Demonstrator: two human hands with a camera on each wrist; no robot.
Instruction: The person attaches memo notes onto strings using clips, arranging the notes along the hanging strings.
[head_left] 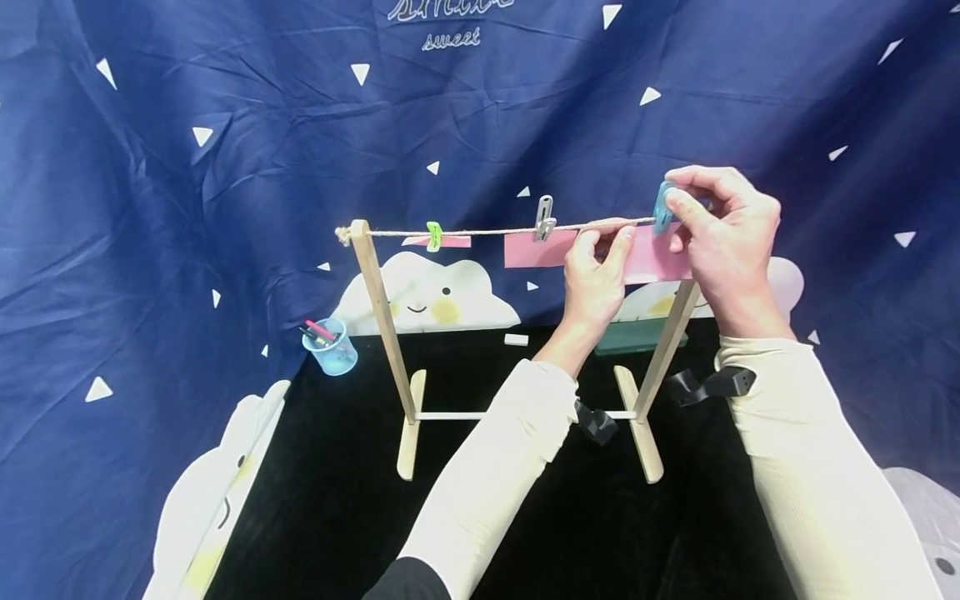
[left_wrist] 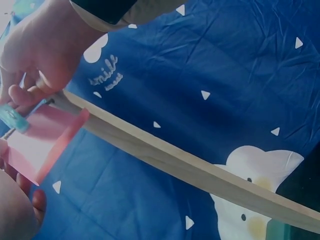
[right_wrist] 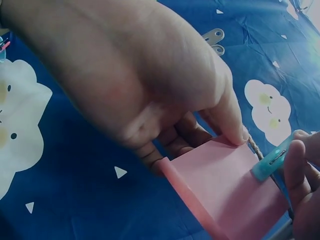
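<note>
In the head view, my left hand [head_left: 596, 275] pinches pink paper [head_left: 651, 257] up against a rope [head_left: 487, 232]. My right hand [head_left: 731, 237] pinches a light-blue clothespin [head_left: 662, 208], which sits over the rope at the paper's top edge. The right wrist view shows the clothespin [right_wrist: 270, 162] overlapping the paper [right_wrist: 225, 177], whose lower edge is folded. Left of my left hand, a silver clothespin [head_left: 544, 218] is on the rope above more pink paper [head_left: 532, 250]; the hand hides whether both parts join. A green clothespin [head_left: 434, 237] holds another pink piece [head_left: 456, 242].
A wooden stand [head_left: 384, 325] carries the rope between two posts. On the black surface [head_left: 330, 500] are a blue cup [head_left: 333, 350] of pens, a small white block [head_left: 516, 340] and a green object [head_left: 637, 335]. Cloud-shaped panels [head_left: 427, 292] stand before a blue curtain [head_left: 262, 250].
</note>
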